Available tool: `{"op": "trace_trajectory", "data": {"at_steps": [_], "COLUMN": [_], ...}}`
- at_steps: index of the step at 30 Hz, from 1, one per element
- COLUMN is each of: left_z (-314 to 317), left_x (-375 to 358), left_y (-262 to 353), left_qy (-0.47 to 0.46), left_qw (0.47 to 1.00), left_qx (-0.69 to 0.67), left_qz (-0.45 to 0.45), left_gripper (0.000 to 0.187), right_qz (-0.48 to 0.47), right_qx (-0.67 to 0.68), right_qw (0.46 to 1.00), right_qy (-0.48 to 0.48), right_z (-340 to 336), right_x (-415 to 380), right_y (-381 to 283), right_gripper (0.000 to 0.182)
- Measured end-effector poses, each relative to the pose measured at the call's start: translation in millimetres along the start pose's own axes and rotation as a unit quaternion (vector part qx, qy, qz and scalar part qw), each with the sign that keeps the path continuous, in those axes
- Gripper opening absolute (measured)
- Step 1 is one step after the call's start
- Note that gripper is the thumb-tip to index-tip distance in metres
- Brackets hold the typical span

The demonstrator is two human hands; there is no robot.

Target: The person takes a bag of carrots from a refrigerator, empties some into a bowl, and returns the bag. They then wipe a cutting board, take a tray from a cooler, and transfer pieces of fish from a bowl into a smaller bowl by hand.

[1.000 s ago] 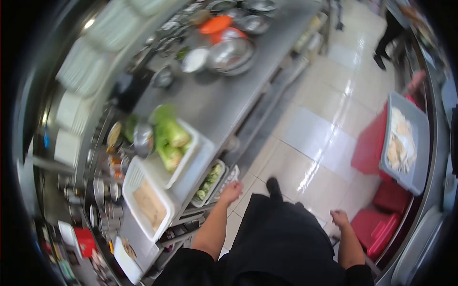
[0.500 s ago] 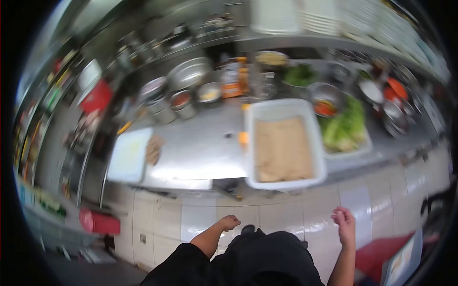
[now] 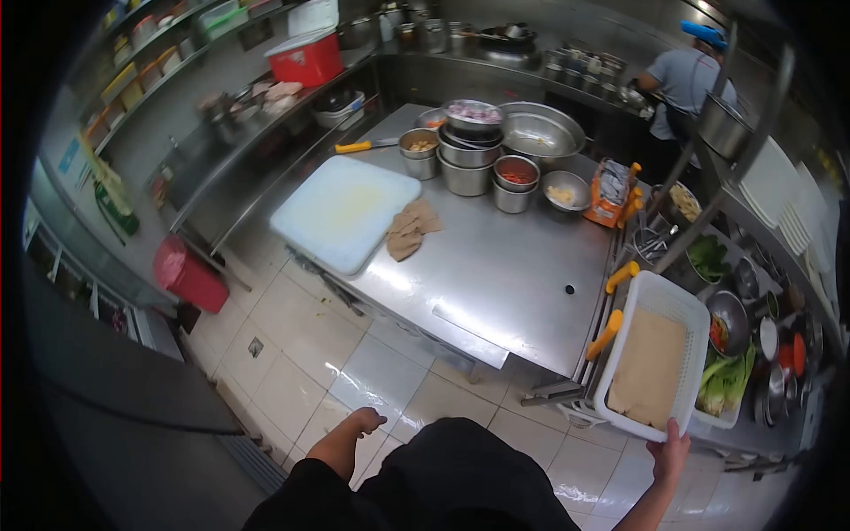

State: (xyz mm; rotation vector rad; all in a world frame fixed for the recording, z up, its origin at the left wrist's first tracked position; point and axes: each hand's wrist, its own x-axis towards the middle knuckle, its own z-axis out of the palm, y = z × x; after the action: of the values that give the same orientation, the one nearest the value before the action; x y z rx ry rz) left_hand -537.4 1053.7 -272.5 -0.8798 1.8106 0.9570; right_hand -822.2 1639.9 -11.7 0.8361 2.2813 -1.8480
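Note:
My right hand (image 3: 670,453) is at the near corner of a white plastic basket (image 3: 699,354), its fingers raised against the rim; whether they grip it is hard to tell. Brown paper or cloth (image 3: 651,367) lines the basket. My left hand (image 3: 365,422) hangs over the tiled floor with its fingers curled, touching nothing else. Ahead of it on the steel table (image 3: 496,274) lie a white cutting board (image 3: 345,212) and a crumpled brown cloth (image 3: 412,230).
Steel pots (image 3: 467,168), a wide bowl (image 3: 540,133) and a knife with a yellow handle (image 3: 352,147) sit at the table's back. Leafy greens (image 3: 726,380) are right of the basket. A co-worker (image 3: 691,80) stands at the back right. A red bin (image 3: 190,274) is at left.
The view has swung left, bringing the co-worker into sight. My right hand has come up to the basket's near corner. My left hand remains low over the floor.

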Motion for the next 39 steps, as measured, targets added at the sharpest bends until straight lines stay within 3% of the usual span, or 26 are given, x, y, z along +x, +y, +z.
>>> {"op": "trace_trajectory", "data": {"at_steps": [2, 5, 8, 9, 10, 11, 12, 15, 19, 20, 22, 24, 27, 29, 32, 35, 36, 39], "left_z": [5, 12, 7, 4, -1, -7, -13, -42, -105, -122, -155, -191, -236, -250, -274, -275, -278, -280], "left_x": [-8, -38, -36, -31, -26, -21, -15, -24, -12, -9, -10, -32, -41, -35, -46, -43, -45, -57], "left_y": [-2, 30, 19, 13, 6, -4, -13, -17, -24, -22, -19, -2, 5, -11, -51, -131, -159, -247], "left_qy": [0.005, 0.032, 0.055, 0.064, 0.109, 0.156, 0.205, 0.203, 0.24, 0.246, 0.255, 0.23, 0.198, 0.187, 0.186, 0.206, 0.214, 0.258], "left_qw": [0.99, 0.993, 0.991, 0.99, 0.99, 0.985, 0.975, 0.954, 0.928, 0.916, 0.886, 0.842, 0.814, 0.83, 0.842, 0.838, 0.819, 0.792], "left_qx": [0.083, -0.109, -0.119, -0.125, -0.079, -0.034, 0.007, -0.207, -0.267, -0.298, -0.363, -0.454, -0.502, -0.479, -0.46, -0.479, -0.516, -0.553], "left_qz": [0.116, -0.009, 0.022, 0.022, 0.046, 0.067, 0.084, 0.078, 0.094, 0.108, 0.132, 0.178, 0.215, 0.217, 0.212, 0.163, 0.128, 0.013], "left_gripper": [0.052, 0.055, 0.056, 0.057, 0.056, 0.055, 0.055, 0.053, 0.047, 0.046, 0.044, 0.043, 0.043, 0.042, 0.041, 0.04, 0.038, 0.033], "right_qz": [0.0, -0.002, 0.001, -0.145, -0.281, -0.401, -0.338, -0.349, -0.486, -0.464, -0.528, -0.543, -0.593, -0.604, -0.51, -0.419, -0.457, -0.662], "right_qx": [-0.007, -0.015, -0.083, -0.22, -0.348, -0.461, -0.391, -0.21, -0.277, -0.342, -0.347, -0.364, -0.391, -0.405, -0.371, -0.261, -0.176, -0.273], "right_qw": [1.0, 1.0, 0.996, 0.956, 0.87, 0.743, 0.82, 0.909, 0.802, 0.767, 0.678, 0.644, 0.646, 0.658, 0.746, 0.852, 0.854, 0.697], "right_qy": [0.004, 0.027, 0.04, 0.128, 0.206, 0.273, 0.247, 0.085, -0.209, -0.282, -0.375, -0.397, -0.28, -0.196, -0.214, -0.175, -0.174, -0.041], "right_z": [6, -4, -4, -11, -18, -4, 3, 81, 244, 289, 383, 478, 598, 652, 685, 696, 710, 773], "right_x": [5, 6, -4, -3, 3, -13, -29, -83, -114, -132, -138, -126, -114, -110, -104, -129, -138, -172], "right_y": [-2, 6, -8, -5, 4, -11, -34, -94, -102, -114, -107, -91, -85, -82, -61, -79, -72, -63], "right_gripper": [0.058, 0.06, 0.055, 0.054, 0.053, 0.052, 0.05, 0.048, 0.048, 0.052, 0.058, 0.067, 0.069, 0.065, 0.051, 0.037, 0.032, 0.035]}}
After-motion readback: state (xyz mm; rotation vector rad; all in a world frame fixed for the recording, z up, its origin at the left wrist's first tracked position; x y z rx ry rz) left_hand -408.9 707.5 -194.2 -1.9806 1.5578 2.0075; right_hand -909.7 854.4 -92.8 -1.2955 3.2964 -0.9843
